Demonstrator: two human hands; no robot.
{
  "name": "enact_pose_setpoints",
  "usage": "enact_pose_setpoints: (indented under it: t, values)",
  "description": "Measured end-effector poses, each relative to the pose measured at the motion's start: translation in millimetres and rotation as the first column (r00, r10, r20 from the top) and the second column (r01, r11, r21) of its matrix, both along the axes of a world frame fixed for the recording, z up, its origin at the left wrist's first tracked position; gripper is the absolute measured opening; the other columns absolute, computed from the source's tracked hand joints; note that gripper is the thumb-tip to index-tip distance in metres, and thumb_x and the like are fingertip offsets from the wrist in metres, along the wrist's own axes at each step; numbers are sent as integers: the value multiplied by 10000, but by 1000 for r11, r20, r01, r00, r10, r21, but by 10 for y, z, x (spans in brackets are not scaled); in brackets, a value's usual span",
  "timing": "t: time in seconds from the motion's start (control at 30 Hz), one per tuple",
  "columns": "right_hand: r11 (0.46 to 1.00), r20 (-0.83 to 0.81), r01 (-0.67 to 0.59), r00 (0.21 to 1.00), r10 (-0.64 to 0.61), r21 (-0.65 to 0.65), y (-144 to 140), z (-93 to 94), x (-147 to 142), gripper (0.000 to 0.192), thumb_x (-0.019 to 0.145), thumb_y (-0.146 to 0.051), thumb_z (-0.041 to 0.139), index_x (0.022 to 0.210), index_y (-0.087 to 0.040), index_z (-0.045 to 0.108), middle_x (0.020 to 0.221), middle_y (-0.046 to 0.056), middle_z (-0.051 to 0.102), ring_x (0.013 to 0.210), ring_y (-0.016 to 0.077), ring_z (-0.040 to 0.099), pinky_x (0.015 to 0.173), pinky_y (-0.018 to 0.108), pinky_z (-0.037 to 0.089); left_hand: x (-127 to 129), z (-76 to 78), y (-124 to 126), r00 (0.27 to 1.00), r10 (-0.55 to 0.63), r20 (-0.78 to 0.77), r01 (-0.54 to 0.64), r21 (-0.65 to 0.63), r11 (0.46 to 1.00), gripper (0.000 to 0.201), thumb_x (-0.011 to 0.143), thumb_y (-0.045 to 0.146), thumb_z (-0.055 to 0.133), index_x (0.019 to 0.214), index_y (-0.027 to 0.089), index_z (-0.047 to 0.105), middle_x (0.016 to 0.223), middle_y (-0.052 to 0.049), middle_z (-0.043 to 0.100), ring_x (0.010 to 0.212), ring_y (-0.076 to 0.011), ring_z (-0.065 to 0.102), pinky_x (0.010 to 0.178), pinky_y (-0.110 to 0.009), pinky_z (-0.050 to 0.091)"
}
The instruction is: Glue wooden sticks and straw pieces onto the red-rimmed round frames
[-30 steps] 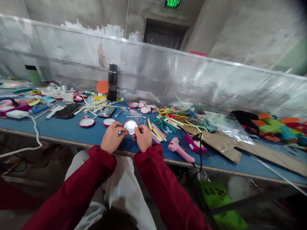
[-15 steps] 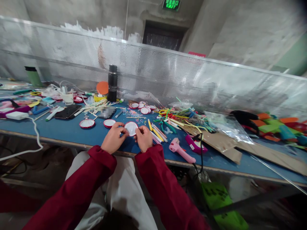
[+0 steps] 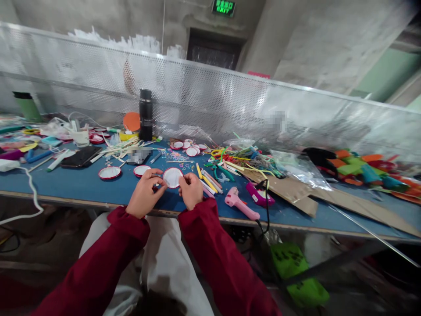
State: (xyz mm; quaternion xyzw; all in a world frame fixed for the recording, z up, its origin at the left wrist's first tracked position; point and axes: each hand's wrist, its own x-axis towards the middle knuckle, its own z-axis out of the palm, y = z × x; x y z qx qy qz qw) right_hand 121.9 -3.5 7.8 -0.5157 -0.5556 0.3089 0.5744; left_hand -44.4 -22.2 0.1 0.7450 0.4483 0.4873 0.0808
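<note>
Both hands still pinch the small round disc [image 3: 173, 177], white with a red rim, held just above the near edge of the blue table [image 3: 82, 186]. The left hand [image 3: 144, 196] grips its left rim between thumb and fingertips, and the right hand [image 3: 190, 190] does the same on the right rim. Compared with a second ago, the disc's face no longer glares bright; it looks flat white. Two similar discs [image 3: 125, 171] lie just left of the hands, and a pink glue gun [image 3: 239, 202] rests to the right.
</note>
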Motion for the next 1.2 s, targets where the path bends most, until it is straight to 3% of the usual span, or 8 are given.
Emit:
enact_pose_setpoints:
  t: [0.33,0.47,0.63,0.83,1.0,1.2]
  values:
    - [999,-36,-12,999,14,48,-43,36,9,181,819,-359,560,709,-227,500,471,-81,517,365,107,489,380,203,379,28,5,-40,997,65,-33,-64,22,998,145,857,270,613,809,197,729,1171,-99,593,1065,-238,604,821,-363,542]
    - [998,-28,-25,999,27,60,-33,20,23,186,826,-368,562,721,-229,500,473,-83,524,382,105,500,413,204,398,21,7,-23,997,59,42,-59,-6,998,185,853,367,639,815,205,721,1110,-91,627,1052,-229,612,725,-300,557]
    - [994,46,-39,998,35,104,-8,-21,29,205,839,-388,565,724,-226,515,500,-73,543,435,112,545,483,216,434,51,136,33,973,138,186,-147,37,988,234,858,374,640,1014,205,686,1067,-69,663,887,-177,661,701,-270,560]
    - [989,82,-52,996,40,140,-27,-26,20,194,853,-365,556,724,-228,509,547,-60,570,472,118,577,515,229,448,138,303,138,979,191,72,-199,115,973,192,888,337,607,979,226,734,1029,-43,725,865,-180,680,722,-272,548]
    - [983,93,-63,995,47,171,-35,-33,17,191,857,-351,555,723,-231,491,556,-65,563,487,125,604,524,236,451,167,282,200,977,213,19,-213,144,966,190,891,308,597,973,246,758,1013,-24,760,908,-197,694,865,-321,535]
    - [985,122,-52,992,32,162,-37,-31,11,186,854,-350,555,724,-236,487,556,-61,566,504,126,602,531,237,452,180,266,181,981,193,33,-196,151,969,225,900,335,568,968,241,761,1007,-26,772,889,-191,705,806,-304,546]
